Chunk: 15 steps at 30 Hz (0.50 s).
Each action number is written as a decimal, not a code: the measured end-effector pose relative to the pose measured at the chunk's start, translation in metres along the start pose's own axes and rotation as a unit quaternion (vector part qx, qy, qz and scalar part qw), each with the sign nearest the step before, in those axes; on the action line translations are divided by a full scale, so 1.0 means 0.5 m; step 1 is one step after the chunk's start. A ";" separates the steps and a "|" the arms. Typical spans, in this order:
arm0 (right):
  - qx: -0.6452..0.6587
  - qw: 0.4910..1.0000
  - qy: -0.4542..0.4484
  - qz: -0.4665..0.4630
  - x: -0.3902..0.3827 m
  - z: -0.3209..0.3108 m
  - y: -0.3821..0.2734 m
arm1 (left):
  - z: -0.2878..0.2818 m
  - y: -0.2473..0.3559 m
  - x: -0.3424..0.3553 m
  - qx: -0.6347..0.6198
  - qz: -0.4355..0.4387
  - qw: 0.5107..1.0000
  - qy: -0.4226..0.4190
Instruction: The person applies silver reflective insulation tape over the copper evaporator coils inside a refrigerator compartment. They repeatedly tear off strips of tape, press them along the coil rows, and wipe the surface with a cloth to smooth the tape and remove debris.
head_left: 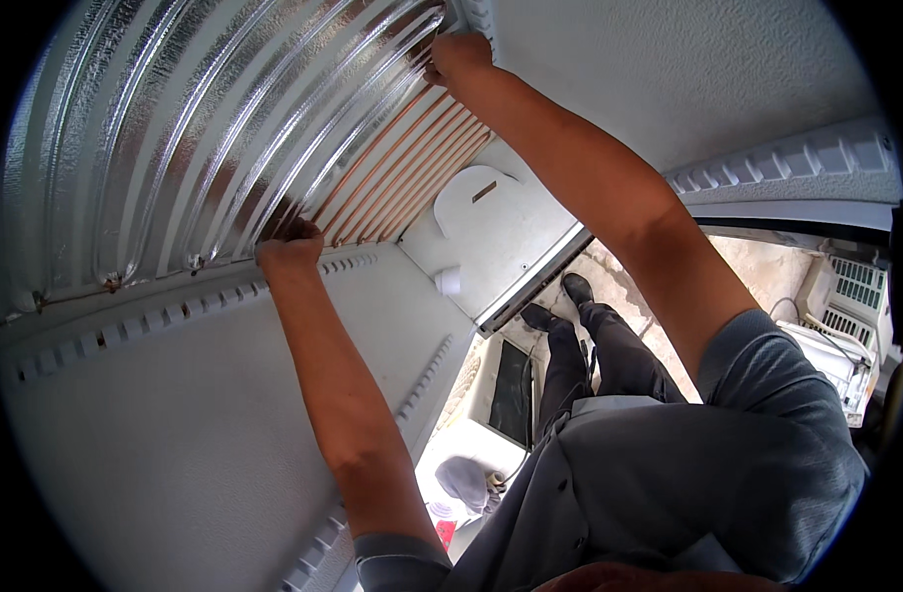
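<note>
In the head view, your hands are well apart: left hand [292, 252] at the left end of the bare copper tubing [412, 166], right hand [460, 59] at its right end, both by the foil strips [259, 148] alongside; I can't tell whether they grip. Uneven pressure could wrinkle the foil strips; hard pushing could kink the copper tubing.

Both arms [580, 178] extend forward, well apart, elbows [659, 219] slightly bent. The left hand [292, 249] has its fingers [301, 231] curled inward; the right hand [461, 59] likewise shows bent fingers. The legs [624, 345] stand slightly apart below.
</note>
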State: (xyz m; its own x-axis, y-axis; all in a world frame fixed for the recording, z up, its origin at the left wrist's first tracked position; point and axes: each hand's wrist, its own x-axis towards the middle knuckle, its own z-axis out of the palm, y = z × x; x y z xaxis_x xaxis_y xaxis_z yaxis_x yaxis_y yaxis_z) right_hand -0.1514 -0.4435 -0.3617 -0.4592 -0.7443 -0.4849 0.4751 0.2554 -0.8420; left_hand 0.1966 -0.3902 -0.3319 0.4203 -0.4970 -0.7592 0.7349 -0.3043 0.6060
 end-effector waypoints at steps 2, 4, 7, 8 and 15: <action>0.033 0.999 -0.002 0.014 -0.007 0.005 0.001 | -0.015 0.010 0.008 -0.018 0.012 1.000 0.021; 0.039 0.999 0.005 0.012 -0.008 0.003 0.008 | -0.003 0.000 -0.008 -0.025 0.028 0.999 0.036; 0.024 0.997 0.052 0.055 -0.090 0.065 0.038 | -0.012 -0.023 0.002 -0.113 0.045 0.992 0.017; 0.012 0.999 0.023 0.047 -0.090 0.080 0.070 | 0.008 -0.039 0.002 -0.110 0.014 0.994 -0.004; -0.220 0.965 -0.096 -0.108 -0.076 0.126 0.168 | 0.136 -0.123 -0.039 -0.017 -0.083 0.988 -0.130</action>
State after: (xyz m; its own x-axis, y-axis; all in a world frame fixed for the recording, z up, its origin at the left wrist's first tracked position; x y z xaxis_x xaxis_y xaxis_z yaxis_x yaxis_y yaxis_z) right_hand -0.0467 -0.4326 -0.3992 -0.3447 -0.8989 -0.2706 -0.0003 0.2884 -0.9575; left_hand 0.1072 -0.4170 -0.3385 0.1455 -0.6355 -0.7583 0.8018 -0.3733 0.4667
